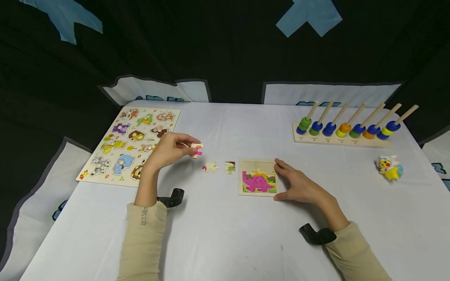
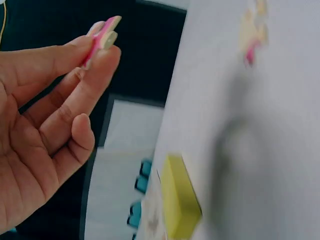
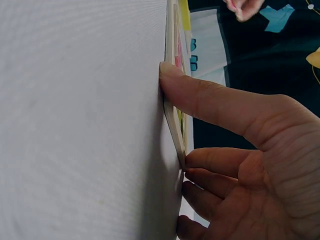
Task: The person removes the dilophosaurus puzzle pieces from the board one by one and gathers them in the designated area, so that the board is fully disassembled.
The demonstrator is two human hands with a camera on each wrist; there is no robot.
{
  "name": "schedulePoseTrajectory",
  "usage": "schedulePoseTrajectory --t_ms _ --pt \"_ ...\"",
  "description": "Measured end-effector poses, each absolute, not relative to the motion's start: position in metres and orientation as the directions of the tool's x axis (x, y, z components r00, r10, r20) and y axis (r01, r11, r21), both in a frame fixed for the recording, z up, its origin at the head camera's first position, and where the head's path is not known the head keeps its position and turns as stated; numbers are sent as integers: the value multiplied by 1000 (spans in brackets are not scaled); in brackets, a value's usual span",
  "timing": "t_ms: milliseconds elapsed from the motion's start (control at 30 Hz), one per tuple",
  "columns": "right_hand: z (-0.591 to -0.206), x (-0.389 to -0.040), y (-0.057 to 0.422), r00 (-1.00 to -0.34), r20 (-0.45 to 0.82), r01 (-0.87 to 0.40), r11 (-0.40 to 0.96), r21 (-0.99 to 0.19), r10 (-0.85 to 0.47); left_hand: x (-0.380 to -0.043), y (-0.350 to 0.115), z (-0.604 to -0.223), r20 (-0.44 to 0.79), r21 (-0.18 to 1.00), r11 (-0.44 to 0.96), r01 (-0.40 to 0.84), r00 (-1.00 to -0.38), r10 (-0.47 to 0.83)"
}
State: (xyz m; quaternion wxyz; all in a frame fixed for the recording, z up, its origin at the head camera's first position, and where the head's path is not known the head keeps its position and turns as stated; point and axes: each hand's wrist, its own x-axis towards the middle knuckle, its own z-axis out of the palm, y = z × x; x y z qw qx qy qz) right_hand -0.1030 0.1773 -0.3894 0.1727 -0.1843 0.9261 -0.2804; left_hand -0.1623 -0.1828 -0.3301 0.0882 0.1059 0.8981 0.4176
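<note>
My left hand [image 1: 171, 147] pinches a small pink and yellow jigsaw piece [image 1: 197, 150] between thumb and fingertips, raised above the table. In the left wrist view the jigsaw piece [image 2: 102, 41] is seen edge-on. Two loose pieces lie between the hands: a pale one with a pink tip [image 1: 211, 167] and a green and brown one [image 1: 230, 167]. My right hand [image 1: 299, 183] holds the right side of a wooden puzzle board [image 1: 240, 187], thumb at its near corner and fingers along the right edge. A pink dinosaur picture [image 1: 258, 182] fills the lower part of the board; bare wood shows above.
A large animal peg puzzle [image 1: 105, 146] lies at the left, partly behind the left forearm. A wooden peg counter with coloured rings [image 1: 342, 139] stands at the back right. A small yellow figurine [image 1: 389, 168] is near the right edge of the white-covered table [image 1: 218, 234].
</note>
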Motion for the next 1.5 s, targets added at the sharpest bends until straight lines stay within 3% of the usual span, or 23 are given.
schedulePoseTrajectory --t_ms 167,567,1500 --pt "-389 -103 177 -870 -218 -249 775 -581 -443 -159 -202 -340 -177 719 693 48 -952 250" --pt "-391 -104 178 -872 -212 -251 776 -579 -440 -163 -192 -353 -293 592 803 75 -908 301" --pt "-390 -104 177 -869 -222 -248 777 -579 -443 -160 -174 -359 -301 470 882 26 -935 188"
